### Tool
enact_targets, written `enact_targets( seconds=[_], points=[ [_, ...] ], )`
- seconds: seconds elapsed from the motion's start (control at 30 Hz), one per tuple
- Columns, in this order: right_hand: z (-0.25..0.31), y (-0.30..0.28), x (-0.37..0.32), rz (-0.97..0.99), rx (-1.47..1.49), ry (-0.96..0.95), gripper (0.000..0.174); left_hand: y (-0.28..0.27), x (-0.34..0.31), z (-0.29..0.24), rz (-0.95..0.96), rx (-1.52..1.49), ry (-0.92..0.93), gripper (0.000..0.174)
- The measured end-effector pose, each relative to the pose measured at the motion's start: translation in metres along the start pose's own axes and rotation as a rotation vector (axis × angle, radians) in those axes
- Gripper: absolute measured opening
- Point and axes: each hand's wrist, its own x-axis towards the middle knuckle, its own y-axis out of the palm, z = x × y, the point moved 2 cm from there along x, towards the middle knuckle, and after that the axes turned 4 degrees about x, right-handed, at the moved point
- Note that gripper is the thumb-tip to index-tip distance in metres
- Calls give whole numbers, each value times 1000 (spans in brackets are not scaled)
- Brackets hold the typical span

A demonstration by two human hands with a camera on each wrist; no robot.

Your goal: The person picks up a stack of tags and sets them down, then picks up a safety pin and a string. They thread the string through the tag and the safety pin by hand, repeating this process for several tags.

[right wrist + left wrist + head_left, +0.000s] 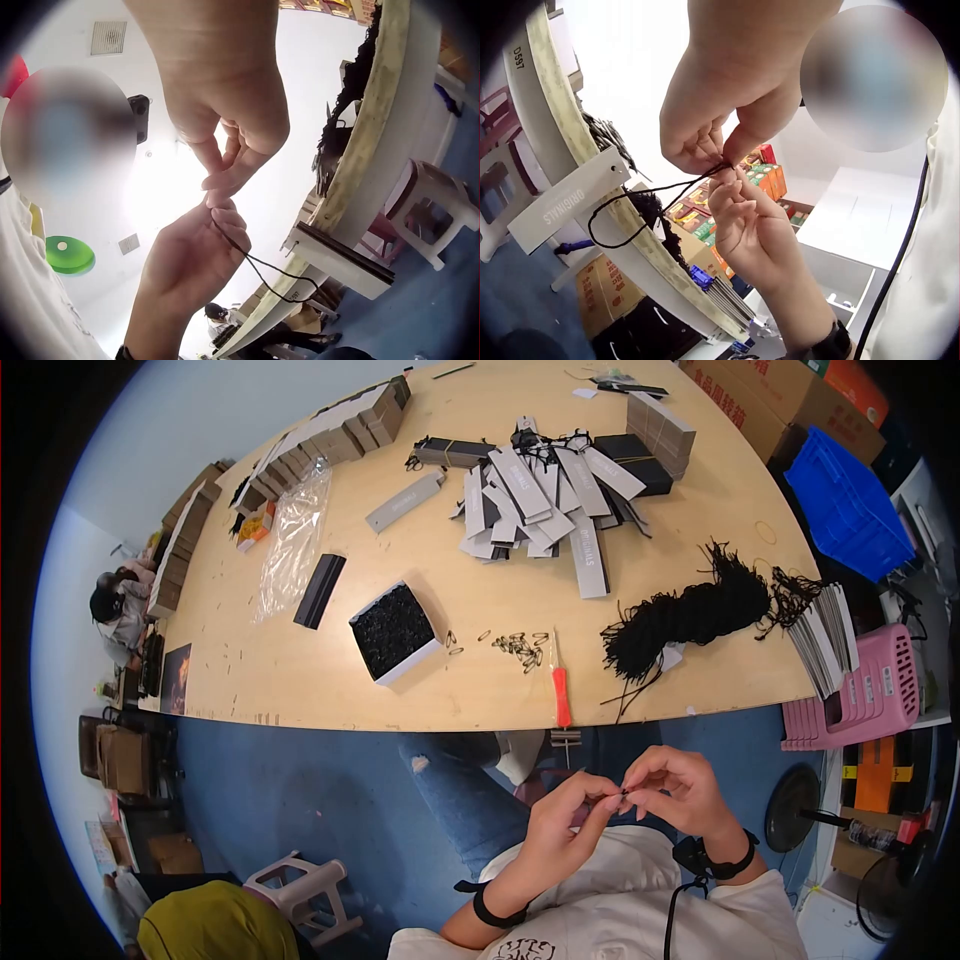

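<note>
The black cord (686, 182) is looped through the hole in a pale tag (564, 201) with a dark layer behind it, and the tag hangs at the loop's far end, apart from the fingers, apparently on the person's side of the red-handled tool (561, 697). The left hand (570, 822) and right hand (680, 792) are nearer the person than that tool, off the surface (470, 575). Both grips are thumb-and-finger pinches, nearly touching, at the cord's gathered end; the fingertips hide whether a fastener is there too. To work this end well, the left pinch should probably stay firm and close to the tip while the right makes small movements, with the loop slack enough that the tag's weight does not drag or twist it. Good light on the fingertips would help, as the end is tiny. Loose pins (520, 650) are just left of the red-handled tool, a box of small black pieces (393, 632) farther left, a bundle of black cords (690, 615) to its right, and piled tags (540, 495) beyond it.
</note>
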Motion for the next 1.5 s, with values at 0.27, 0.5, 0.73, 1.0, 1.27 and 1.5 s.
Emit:
enact_targets(
  seconds=[0.27,0.5,0.73,1.0,1.27,1.5],
  points=[
    [-4,0,1,-2,-14,-13,5,1,0,3,-2,-38,-11,9],
    [-6,3,3,-9,8,-62,2,10,-2,8,-28,-311,-96,10],
    [-12,5,3,-45,-5,-115,3,17,1,5,-44,-434,-116,10],
    [-13,7,2,-69,65,-111,4,18,1,8,-55,-377,-92,11],
    [-15,1,0,-51,79,-117,8,13,0,9,-19,-203,-78,11],
    [9,-18,9,188,-228,-29,9,6,3,1,131,-76,-118,12]
  ],
)
